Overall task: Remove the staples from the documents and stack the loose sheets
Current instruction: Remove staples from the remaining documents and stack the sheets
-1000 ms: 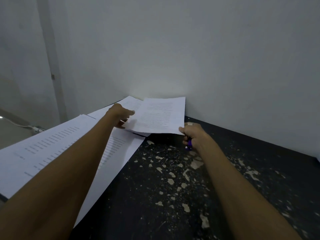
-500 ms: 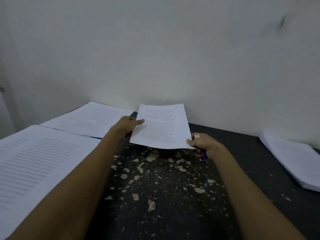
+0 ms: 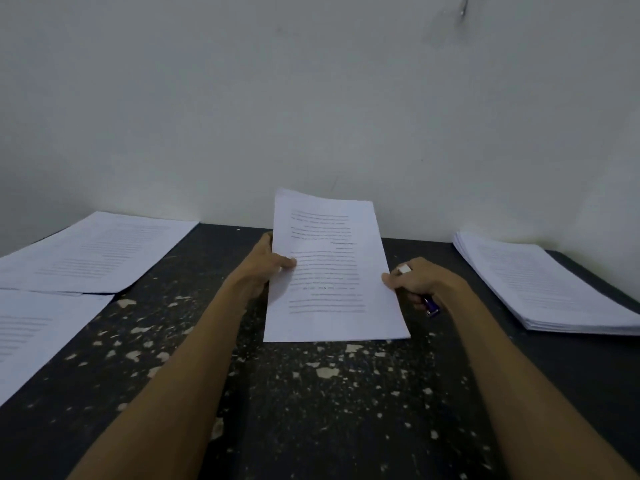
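Observation:
A printed white document (image 3: 332,271) is held upright in portrait over the middle of the dark table (image 3: 311,393). My left hand (image 3: 263,268) grips its left edge, thumb on the front. My right hand (image 3: 422,282) pinches the right edge with thumb and forefinger. The same right hand also holds a small blue tool (image 3: 431,304) with a white tip in its curled fingers. Whether a staple sits in the document is too small to tell.
A thick stack of sheets (image 3: 543,285) lies at the right near the wall. Two printed paper piles lie at the left: one at the back (image 3: 93,252), one nearer (image 3: 31,337). The table's paint is chipped in pale flecks. A white wall stands close behind.
Both hands have carried the document from the left piles to the table's middle and turned it to portrait. The view has swung right, and the right-hand stack has come into sight.

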